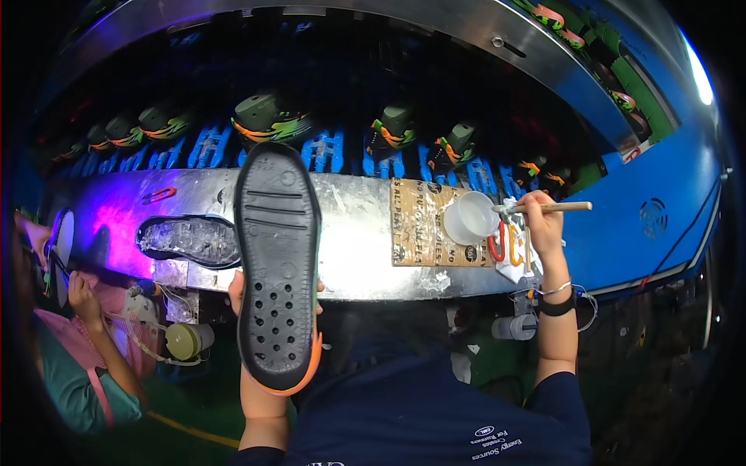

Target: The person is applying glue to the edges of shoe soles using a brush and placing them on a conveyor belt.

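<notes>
My left hand point(236, 292) is closed round a black shoe point(277, 233), held upright with its underside facing me. That underside has ridges near the toe and several round holes near the heel, with orange along the heel edge. The shoe hides most of the hand. My right hand point(542, 221) grips a brush point(571, 206) by its wooden handle. The bristle end is at the rim of a translucent plastic cup point(469, 217), which stands on a piece of printed cardboard point(416, 233). Left of the shoe, a dark shoe sole point(189, 239) with a whitish, shiny inside lies on the metal table.
Along the far side of the metal table point(357, 233), shoes on lasts point(260, 116) sit on blue holders point(322, 151). Red and orange hooks point(513, 245) lie beside the cup; a red clip point(159, 195) lies far left. At left, a co-worker's hand point(84, 299) is near.
</notes>
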Demonstrator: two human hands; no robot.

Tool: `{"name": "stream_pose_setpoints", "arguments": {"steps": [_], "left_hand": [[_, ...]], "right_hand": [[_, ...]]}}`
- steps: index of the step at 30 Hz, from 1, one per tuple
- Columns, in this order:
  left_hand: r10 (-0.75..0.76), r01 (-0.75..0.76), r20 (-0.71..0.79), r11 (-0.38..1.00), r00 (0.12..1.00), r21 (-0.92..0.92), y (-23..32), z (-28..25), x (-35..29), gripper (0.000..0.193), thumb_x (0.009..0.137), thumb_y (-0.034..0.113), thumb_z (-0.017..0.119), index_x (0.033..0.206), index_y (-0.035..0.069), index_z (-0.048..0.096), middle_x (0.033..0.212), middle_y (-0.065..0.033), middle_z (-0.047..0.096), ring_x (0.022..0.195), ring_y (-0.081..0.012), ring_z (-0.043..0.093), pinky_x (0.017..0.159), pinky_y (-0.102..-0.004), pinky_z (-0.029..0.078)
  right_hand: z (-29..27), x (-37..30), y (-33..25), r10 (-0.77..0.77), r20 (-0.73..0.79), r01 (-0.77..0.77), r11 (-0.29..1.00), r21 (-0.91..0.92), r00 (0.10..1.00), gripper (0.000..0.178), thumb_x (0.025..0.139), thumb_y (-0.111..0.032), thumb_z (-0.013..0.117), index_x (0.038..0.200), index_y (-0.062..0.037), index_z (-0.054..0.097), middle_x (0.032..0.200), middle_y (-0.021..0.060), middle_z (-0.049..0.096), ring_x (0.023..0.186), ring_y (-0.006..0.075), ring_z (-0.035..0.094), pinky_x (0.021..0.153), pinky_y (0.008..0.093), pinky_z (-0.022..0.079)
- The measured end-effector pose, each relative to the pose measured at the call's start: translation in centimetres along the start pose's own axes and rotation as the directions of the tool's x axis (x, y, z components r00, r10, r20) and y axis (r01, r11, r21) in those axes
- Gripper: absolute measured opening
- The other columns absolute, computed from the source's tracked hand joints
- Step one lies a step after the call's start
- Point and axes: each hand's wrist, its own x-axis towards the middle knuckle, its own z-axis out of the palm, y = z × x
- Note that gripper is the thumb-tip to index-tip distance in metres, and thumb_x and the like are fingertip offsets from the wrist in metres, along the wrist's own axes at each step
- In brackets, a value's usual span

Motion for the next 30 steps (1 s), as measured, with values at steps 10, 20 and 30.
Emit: {"name": "stream_pose_setpoints", "arguments": {"steps": [10, 20, 30], "left_hand": [[-0.07, 0.072, 0.032, 0.995, 0.997, -0.074, -2.8, 2.1, 1.9, 0.07, 0.079, 0.049, 0.045, 0.126, 0.0, 0.029, 0.116, -0.0282, 0.04, 0.089, -0.0464, 0.051, 0.059, -0.0474, 0.054], [-0.359, 0.39, -0.185, 0.903, 0.915, 0.178, -4.2, 1.1, 0.8, 0.071, 0.076, 0.049, 0.047, 0.127, 0.002, 0.03, 0.117, -0.0203, 0.046, 0.092, -0.0331, 0.055, 0.075, -0.0424, 0.048], [-0.552, 0.571, -0.164, 0.814, 0.817, 0.107, -6.2, 10.7, 5.1, 0.057, 0.081, 0.039, 0.041, 0.123, 0.0, 0.037, 0.111, -0.0228, 0.05, 0.091, -0.0375, 0.055, 0.076, -0.0447, 0.048]], "right_hand": [[3.1, 2.0, 3.8, 0.011, 0.002, -0.011, 0.999, -0.046, 1.0, 0.022, 0.078, -0.014, 0.046, 0.067, 0.0017, 0.055, 0.057, 0.0044, 0.053, 0.054, 0.0084, 0.046, 0.05, 0.023, 0.036], [0.5, -0.9, 4.6, 0.145, -0.034, -0.137, 0.975, 0.176, 0.989, 0.022, 0.081, -0.018, 0.044, 0.07, -0.002, 0.055, 0.061, 0.0027, 0.054, 0.055, 0.0093, 0.048, 0.051, 0.0233, 0.039], [-0.7, -0.5, 4.5, -0.014, -0.092, 0.029, 0.986, 0.165, 0.996, 0.02, 0.085, -0.015, 0.045, 0.07, -0.0029, 0.053, 0.057, -0.0019, 0.047, 0.05, 0.0046, 0.038, 0.045, 0.02, 0.03]]}}
